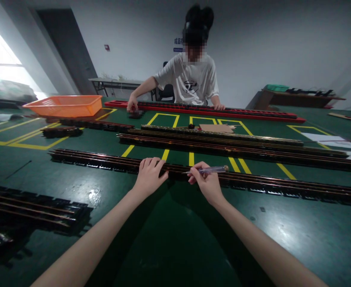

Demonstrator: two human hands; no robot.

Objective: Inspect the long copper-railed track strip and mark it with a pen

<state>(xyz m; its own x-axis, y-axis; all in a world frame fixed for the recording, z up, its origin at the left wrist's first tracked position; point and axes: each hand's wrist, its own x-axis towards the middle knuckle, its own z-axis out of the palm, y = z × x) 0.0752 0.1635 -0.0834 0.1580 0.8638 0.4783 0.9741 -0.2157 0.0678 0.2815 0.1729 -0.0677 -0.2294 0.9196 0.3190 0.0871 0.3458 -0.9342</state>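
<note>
Head: right hand [207, 184], pen-grip on screwdriver [212, 170]

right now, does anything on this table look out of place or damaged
Nothing much. The rails lie roughly parallel; the left hand rests on the near rail, the right hand holds a tool at it. Only a small dark bit lies loose on the table.

We record an orange basket [63, 105]. Right of it, a person in white [190, 77] touches a long red rail [238, 113]; cardboard [215, 128] lies farther right.

Head-worn, forward and down, seemingly near table [175, 239]
</note>
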